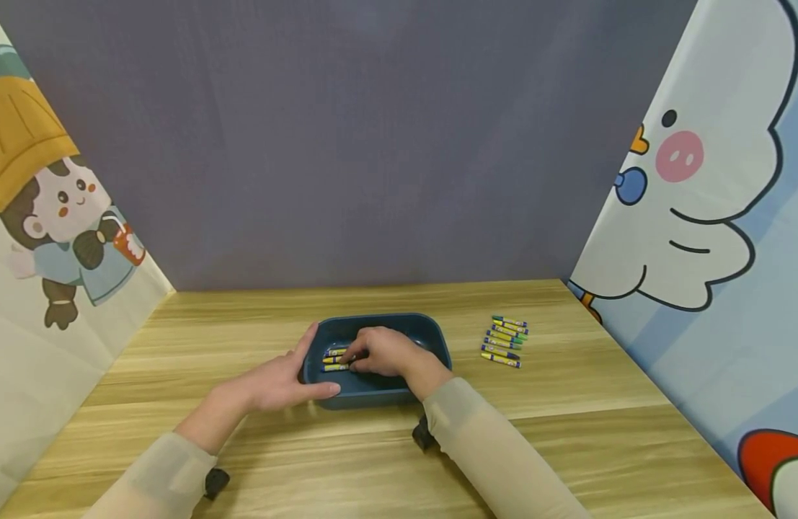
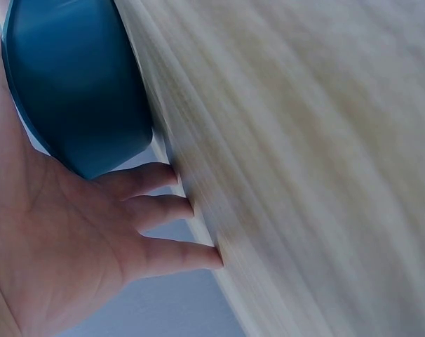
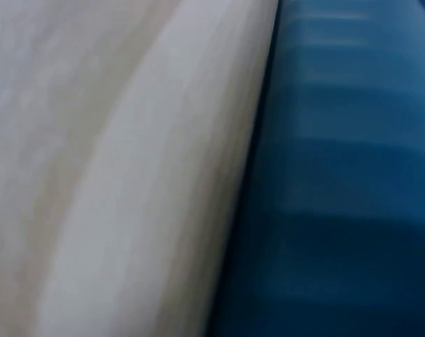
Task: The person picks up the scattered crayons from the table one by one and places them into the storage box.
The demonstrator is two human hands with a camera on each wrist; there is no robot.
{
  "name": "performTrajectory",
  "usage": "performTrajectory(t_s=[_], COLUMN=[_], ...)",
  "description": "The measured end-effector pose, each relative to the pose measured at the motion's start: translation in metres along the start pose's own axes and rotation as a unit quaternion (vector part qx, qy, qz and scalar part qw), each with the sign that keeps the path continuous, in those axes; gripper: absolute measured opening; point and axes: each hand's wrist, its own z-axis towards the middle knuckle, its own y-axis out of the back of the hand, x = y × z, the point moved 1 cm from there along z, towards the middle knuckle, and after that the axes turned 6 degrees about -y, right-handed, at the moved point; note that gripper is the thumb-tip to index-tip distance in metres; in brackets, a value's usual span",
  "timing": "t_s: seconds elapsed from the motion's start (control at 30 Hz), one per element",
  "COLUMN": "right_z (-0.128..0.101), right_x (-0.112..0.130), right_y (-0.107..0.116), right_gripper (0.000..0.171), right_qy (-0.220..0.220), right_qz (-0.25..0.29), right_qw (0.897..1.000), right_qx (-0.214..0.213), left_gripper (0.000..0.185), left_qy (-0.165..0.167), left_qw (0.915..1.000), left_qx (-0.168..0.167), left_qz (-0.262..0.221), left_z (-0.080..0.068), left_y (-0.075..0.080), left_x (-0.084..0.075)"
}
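A dark blue tray sits on the wooden table, near the front middle. My left hand braces its front left corner, thumb along the front wall and index finger up the left side. In the left wrist view the palm lies against the tray wall and the fingers rest on the table. My right hand reaches into the tray, and its curled fingertips pinch one of the yellow-and-blue crayons lying there. The right wrist view shows only blurred tray wall and table.
Several more crayons lie in a row on the table right of the tray. Cartoon-printed screens stand at the left and right, with a grey wall behind.
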Motion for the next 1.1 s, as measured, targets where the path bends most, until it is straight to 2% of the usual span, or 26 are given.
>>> performTrajectory(t_s=[0.43, 0.73, 0.93, 1.1], right_z=[-0.001, 0.000, 0.001, -0.006], right_x=[0.002, 0.001, 0.001, 0.001], right_y=[0.002, 0.001, 0.004, 0.016], right_gripper=[0.021, 0.021, 0.022, 0.024], right_qy=[-0.005, 0.007, 0.026, 0.035], right_qz=[-0.004, 0.014, 0.029, 0.082], right_qw=[1.000, 1.000, 0.998, 0.993], right_qx=[-0.008, -0.015, -0.041, -0.075], left_gripper=[0.128, 0.127, 0.127, 0.127], left_qy=[0.003, 0.001, 0.003, 0.000], left_qw=[1.0000, 1.0000, 1.0000, 0.9999], left_qx=[0.002, 0.003, 0.006, 0.005], left_qz=[-0.004, -0.006, -0.003, -0.016], left_z=[0.000, 0.000, 0.000, 0.001], left_y=[0.000, 0.001, 0.001, -0.001], left_x=[0.000, 0.000, 0.001, 0.002])
